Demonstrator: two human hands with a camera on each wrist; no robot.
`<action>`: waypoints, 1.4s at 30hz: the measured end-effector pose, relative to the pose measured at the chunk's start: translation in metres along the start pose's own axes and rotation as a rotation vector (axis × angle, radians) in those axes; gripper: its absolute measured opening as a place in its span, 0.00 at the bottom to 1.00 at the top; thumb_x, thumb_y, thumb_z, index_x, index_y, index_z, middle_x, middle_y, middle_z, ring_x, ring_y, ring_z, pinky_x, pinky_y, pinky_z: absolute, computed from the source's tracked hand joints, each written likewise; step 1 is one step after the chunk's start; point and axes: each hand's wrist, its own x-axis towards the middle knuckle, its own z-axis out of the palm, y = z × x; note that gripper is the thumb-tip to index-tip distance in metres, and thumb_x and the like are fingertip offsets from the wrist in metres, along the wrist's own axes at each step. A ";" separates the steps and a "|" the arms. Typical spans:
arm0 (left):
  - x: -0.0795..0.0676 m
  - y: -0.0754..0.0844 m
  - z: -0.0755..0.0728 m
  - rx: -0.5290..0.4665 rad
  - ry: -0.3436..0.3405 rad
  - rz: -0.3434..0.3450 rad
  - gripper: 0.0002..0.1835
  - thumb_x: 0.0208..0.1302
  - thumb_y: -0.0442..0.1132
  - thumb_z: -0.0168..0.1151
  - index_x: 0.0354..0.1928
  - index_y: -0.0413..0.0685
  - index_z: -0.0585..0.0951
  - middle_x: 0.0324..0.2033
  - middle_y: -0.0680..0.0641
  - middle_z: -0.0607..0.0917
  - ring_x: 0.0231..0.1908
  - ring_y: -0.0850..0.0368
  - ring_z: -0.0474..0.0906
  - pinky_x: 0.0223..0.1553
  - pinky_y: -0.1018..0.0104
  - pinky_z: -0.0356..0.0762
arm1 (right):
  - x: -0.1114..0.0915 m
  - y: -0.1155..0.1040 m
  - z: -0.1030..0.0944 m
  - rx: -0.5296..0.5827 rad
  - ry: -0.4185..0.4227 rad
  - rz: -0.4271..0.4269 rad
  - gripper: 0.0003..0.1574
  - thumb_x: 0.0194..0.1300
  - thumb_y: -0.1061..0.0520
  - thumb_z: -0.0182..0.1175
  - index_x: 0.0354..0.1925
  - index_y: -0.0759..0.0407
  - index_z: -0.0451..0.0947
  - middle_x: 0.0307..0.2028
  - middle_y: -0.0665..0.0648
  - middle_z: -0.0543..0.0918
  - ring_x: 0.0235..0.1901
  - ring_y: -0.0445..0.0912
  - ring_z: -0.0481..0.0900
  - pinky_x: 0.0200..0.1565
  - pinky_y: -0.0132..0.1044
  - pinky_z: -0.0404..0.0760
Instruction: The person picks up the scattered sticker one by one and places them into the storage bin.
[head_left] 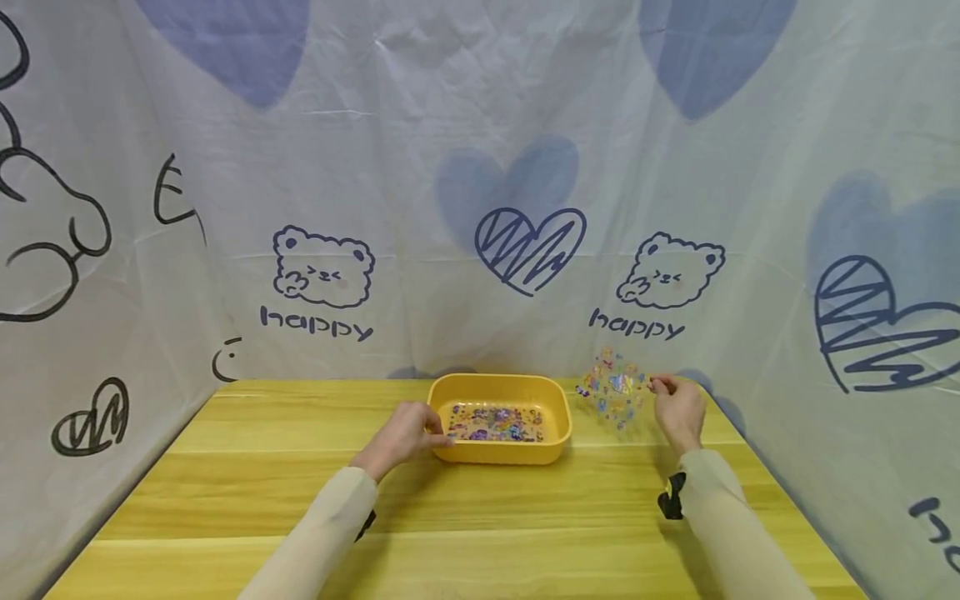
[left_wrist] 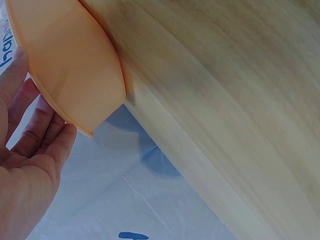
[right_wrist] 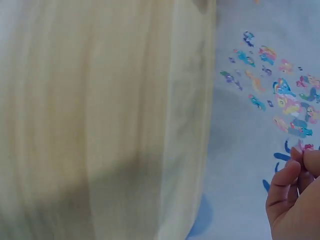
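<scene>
A yellow plastic basin stands on the table, with many small colourful cartoon stickers lying over its floor. My left hand holds the basin's left rim at the near corner; in the left wrist view its fingertips meet the basin's edge. To the right of the basin, my right hand pinches the right edge of a clear sheet printed with small cartoon figures. The sheet hangs above the table, and in the right wrist view its figures show against the pale cloth.
The wooden table ends at a white cloth backdrop with hearts, bears and lettering. Cloth also closes in the left and right sides. A black band sits at my right wrist.
</scene>
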 end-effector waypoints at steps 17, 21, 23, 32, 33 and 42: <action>0.000 0.000 -0.001 0.009 0.004 0.006 0.10 0.55 0.43 0.74 0.21 0.50 0.86 0.20 0.56 0.84 0.22 0.62 0.70 0.25 0.71 0.70 | 0.005 -0.040 0.009 0.129 0.061 -0.013 0.15 0.74 0.56 0.54 0.49 0.63 0.83 0.45 0.63 0.87 0.41 0.54 0.82 0.37 0.35 0.72; 0.001 0.000 -0.001 0.008 0.004 0.002 0.09 0.55 0.43 0.74 0.21 0.50 0.86 0.21 0.55 0.85 0.23 0.62 0.71 0.26 0.70 0.71 | 0.002 -0.047 0.014 0.188 0.076 -0.006 0.15 0.73 0.56 0.55 0.49 0.62 0.83 0.44 0.63 0.87 0.39 0.50 0.81 0.35 0.31 0.71; 0.001 0.000 -0.001 0.006 0.007 0.006 0.09 0.55 0.42 0.74 0.22 0.49 0.86 0.21 0.55 0.85 0.23 0.62 0.71 0.26 0.70 0.71 | 0.000 -0.050 0.018 0.227 0.073 0.001 0.15 0.73 0.56 0.56 0.49 0.62 0.83 0.44 0.63 0.87 0.37 0.47 0.79 0.32 0.28 0.70; 0.000 -0.001 -0.001 0.013 0.001 0.007 0.09 0.55 0.43 0.74 0.22 0.50 0.86 0.21 0.56 0.85 0.23 0.62 0.71 0.27 0.70 0.71 | -0.014 -0.074 0.040 0.237 -0.055 -0.067 0.12 0.71 0.58 0.58 0.47 0.62 0.83 0.43 0.62 0.87 0.37 0.49 0.81 0.29 0.27 0.73; 0.001 -0.001 -0.001 0.019 0.002 0.006 0.09 0.55 0.44 0.74 0.21 0.51 0.86 0.21 0.56 0.85 0.23 0.62 0.71 0.27 0.70 0.71 | -0.015 -0.078 0.042 0.236 -0.067 -0.077 0.12 0.71 0.58 0.58 0.47 0.62 0.83 0.43 0.62 0.87 0.37 0.49 0.80 0.29 0.27 0.73; 0.000 0.000 -0.001 0.015 0.006 0.022 0.10 0.55 0.43 0.74 0.21 0.50 0.86 0.21 0.55 0.85 0.23 0.61 0.72 0.28 0.69 0.72 | -0.032 -0.099 0.067 0.169 -0.246 -0.119 0.11 0.71 0.58 0.57 0.45 0.60 0.84 0.40 0.60 0.87 0.35 0.47 0.79 0.30 0.29 0.74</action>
